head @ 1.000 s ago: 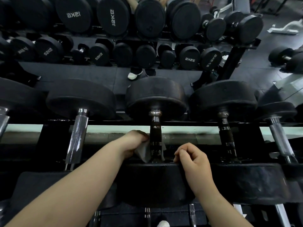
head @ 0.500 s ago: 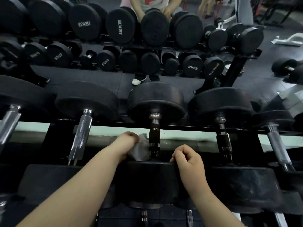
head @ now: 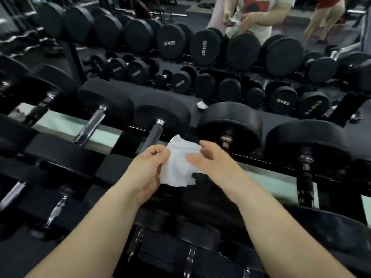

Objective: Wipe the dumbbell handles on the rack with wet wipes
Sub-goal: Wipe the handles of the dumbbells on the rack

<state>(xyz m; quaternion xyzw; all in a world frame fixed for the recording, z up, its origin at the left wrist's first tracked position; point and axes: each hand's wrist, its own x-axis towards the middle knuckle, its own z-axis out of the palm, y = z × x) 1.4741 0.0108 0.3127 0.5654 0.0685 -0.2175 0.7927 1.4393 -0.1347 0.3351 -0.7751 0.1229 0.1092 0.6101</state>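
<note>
While the left hand [head: 149, 167] pinches the left edge of the wipe [head: 178, 165] and the right hand [head: 210, 159] hovers loosely spread at its right edge, just right of a handle [head: 153, 135], the wipe looks light, limp and damp, best gripped bunched in the palm.

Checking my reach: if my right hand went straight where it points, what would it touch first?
Your right hand would likely meet the wipe pinched by your left hand; depth unclear.

A white, crumpled wet wipe [head: 178, 167] hangs spread open just above the rack [head: 281, 167], its left edge pinched in the left hand [head: 148, 169]. Dumbbell handles [head: 89, 128], some chrome and some dark, lie side by side across the rack.
</note>
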